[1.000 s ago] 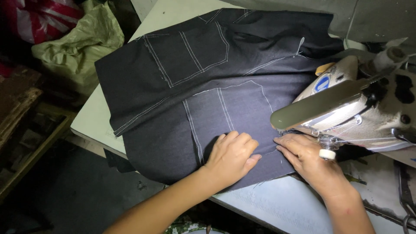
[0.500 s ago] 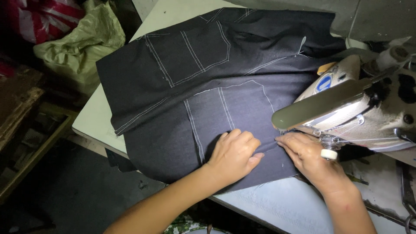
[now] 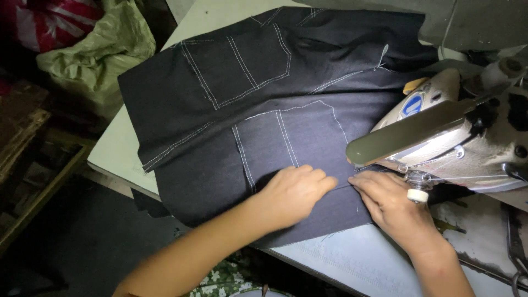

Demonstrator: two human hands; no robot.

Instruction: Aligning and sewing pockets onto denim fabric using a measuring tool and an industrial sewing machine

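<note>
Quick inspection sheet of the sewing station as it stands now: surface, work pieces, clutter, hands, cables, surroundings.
Surface: pale table, lit near the machine, worn at the right edge.
Job's things: dark denim piece with white-stitched pockets, spread flat, one edge overhanging the table; sewing machine at right, its foot area over the denim's edge.
Clutter: nothing seen on the table.
Grippers: left hand pressed flat on the denim; right hand flat on it beside the machine's foot. Neither grips anything.
Cables: pale cord behind the machine.
Surroundings: green sack, red-and-white bag, wooden crates on the dark floor.
</note>
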